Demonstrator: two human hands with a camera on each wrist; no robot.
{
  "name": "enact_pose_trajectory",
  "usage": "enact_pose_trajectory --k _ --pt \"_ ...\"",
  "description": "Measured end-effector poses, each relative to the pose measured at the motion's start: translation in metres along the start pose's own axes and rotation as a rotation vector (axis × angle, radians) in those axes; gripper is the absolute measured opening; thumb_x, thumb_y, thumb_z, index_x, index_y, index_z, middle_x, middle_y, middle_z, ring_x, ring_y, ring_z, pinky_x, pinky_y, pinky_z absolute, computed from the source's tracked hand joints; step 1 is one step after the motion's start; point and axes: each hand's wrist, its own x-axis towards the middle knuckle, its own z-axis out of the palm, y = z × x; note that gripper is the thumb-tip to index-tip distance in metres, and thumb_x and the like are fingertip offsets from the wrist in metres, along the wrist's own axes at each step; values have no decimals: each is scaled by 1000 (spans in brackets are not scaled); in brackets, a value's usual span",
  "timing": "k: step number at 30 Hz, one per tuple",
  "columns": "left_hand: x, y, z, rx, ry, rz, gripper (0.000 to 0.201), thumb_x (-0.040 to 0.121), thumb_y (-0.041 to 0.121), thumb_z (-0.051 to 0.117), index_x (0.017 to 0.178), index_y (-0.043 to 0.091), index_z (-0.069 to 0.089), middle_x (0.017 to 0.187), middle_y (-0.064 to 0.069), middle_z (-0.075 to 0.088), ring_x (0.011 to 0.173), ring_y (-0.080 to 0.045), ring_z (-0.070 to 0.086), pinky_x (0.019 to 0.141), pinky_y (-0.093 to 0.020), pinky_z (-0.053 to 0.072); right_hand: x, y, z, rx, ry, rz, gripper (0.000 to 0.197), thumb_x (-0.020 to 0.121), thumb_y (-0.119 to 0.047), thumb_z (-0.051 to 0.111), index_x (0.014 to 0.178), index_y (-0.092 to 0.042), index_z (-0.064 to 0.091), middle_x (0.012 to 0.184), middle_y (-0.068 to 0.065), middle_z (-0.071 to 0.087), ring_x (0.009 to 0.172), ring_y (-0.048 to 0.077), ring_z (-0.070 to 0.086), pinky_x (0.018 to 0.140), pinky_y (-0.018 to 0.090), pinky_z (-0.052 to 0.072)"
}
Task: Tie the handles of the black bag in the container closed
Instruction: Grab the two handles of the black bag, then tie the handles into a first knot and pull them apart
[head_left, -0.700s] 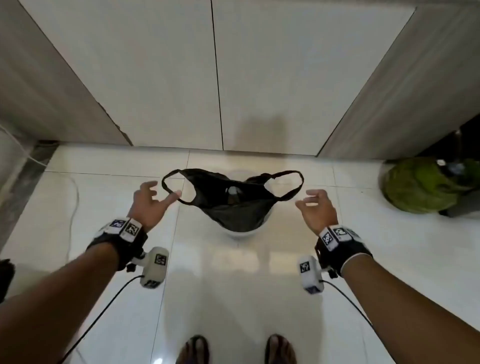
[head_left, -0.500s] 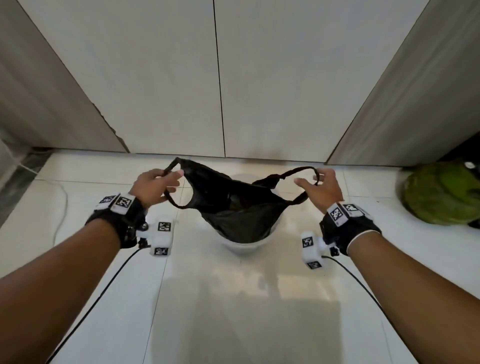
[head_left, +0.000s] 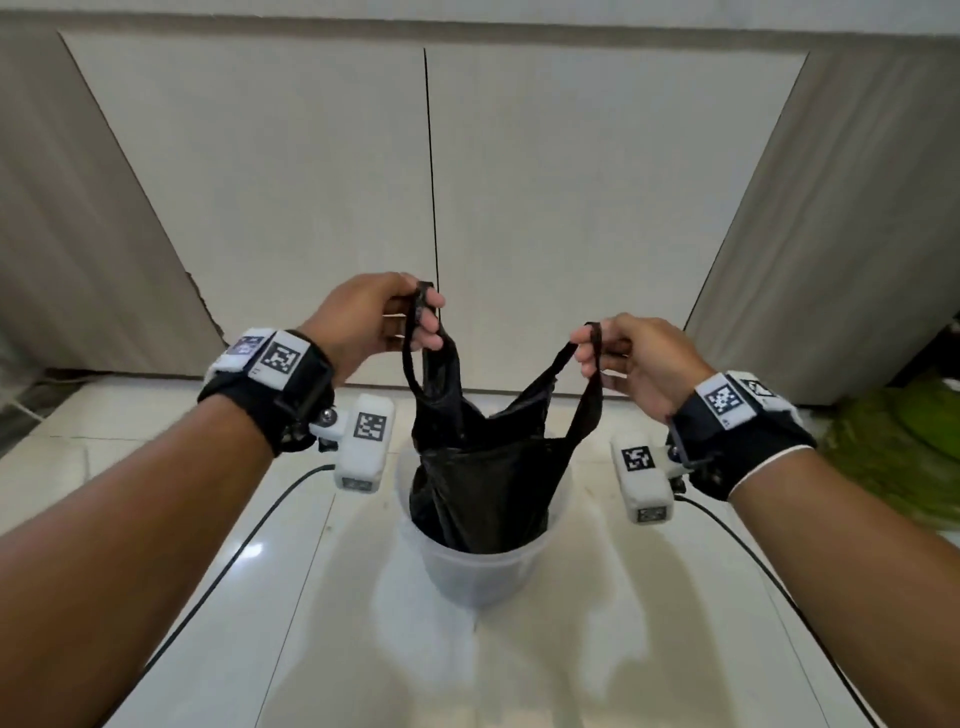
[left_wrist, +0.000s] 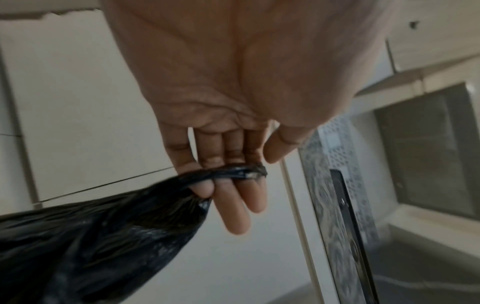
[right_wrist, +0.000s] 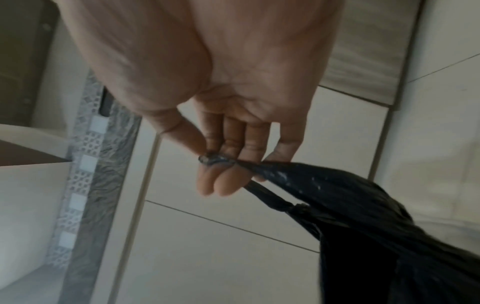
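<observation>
A black plastic bag (head_left: 483, 467) sits in a translucent white container (head_left: 480, 571) on the floor. Its two handles are pulled upward. My left hand (head_left: 410, 317) pinches the left handle (head_left: 421, 332) above the container's left side. In the left wrist view the handle (left_wrist: 241, 171) runs across the fingers (left_wrist: 233, 205) of that hand. My right hand (head_left: 602, 353) pinches the right handle (head_left: 592, 384), slightly lower than the left. The right wrist view shows thumb and fingers (right_wrist: 221, 185) gripping the bunched handle (right_wrist: 218, 160), the bag (right_wrist: 363, 226) hanging below.
White cabinet doors (head_left: 431, 197) stand right behind the container. A green bundle (head_left: 893, 452) lies on the floor at the right. Cables (head_left: 249, 535) trail from both wrist cameras over the glossy white floor tiles.
Both hands went from open beside the bag to gripping its handles. They then lifted them up and inward, drawing the bag's mouth narrower.
</observation>
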Motion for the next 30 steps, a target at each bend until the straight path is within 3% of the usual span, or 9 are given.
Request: enact_pose_trajectory --k 4,8,12,15,18,22,26,28,30 --pt "-6 -8 30 132 -93 43 29 101 20 43 101 9 70 71 -4 66 68 -24 72 73 -33 53 -8 2 20 -70 -52 -61 37 90 1 44 111 -1 74 94 12 75 66 16 69 67 28 51" --pt "-10 -22 54 221 -60 70 23 100 20 49 90 14 69 61 1 51 49 -16 65 70 -37 49 -12 7 39 -27 -76 -66 24 93 -9 63 114 -4 75 105 16 77 68 15 73 56 21 54" --pt "-11 -39 70 294 -39 115 13 88 33 59 81 24 65 65 -3 63 55 -26 67 78 -50 61 -14 16 57 -30 -53 -46 27 88 -21 75 109 -4 77 94 14 76 66 15 74 58 21 54" --pt "-9 -56 79 225 -83 99 10 84 31 61 84 24 68 71 -13 73 67 -36 71 86 -59 58 -14 20 66 -46 20 8 30 82 -28 81 99 -4 76 85 16 75 60 19 70 55 22 53" --pt "-15 -53 90 166 -87 73 22 87 26 53 92 21 74 88 -18 77 83 -36 74 92 -44 57 -13 20 68 -64 62 29 36 74 -28 86 92 2 77 87 21 79 60 23 72 60 29 58" --pt "-14 -51 91 -28 -56 -19 25 93 27 54 90 13 75 86 -6 74 80 -17 67 76 -29 52 -9 16 67 -88 60 11 11 79 -17 81 80 -9 74 77 7 73 56 14 66 52 22 52" --pt "-12 -49 76 6 -96 75 31 95 30 63 97 3 78 96 -18 78 81 -16 70 75 -24 55 -8 15 64 -42 48 -23 28 81 -19 80 101 0 76 89 11 76 67 15 70 56 22 54" --pt "-9 -45 66 -11 -85 77 26 96 25 61 96 6 78 93 -9 78 82 -10 71 75 -20 53 -7 16 61 -2 61 -33 38 82 -17 79 112 5 72 103 19 78 80 20 73 57 22 56" --pt "-8 -40 58 -42 -107 10 27 93 36 63 95 13 78 94 -4 78 87 -12 71 85 -28 52 -8 17 60 -22 40 -48 33 83 -17 79 107 4 73 101 20 77 84 22 73 60 23 56"
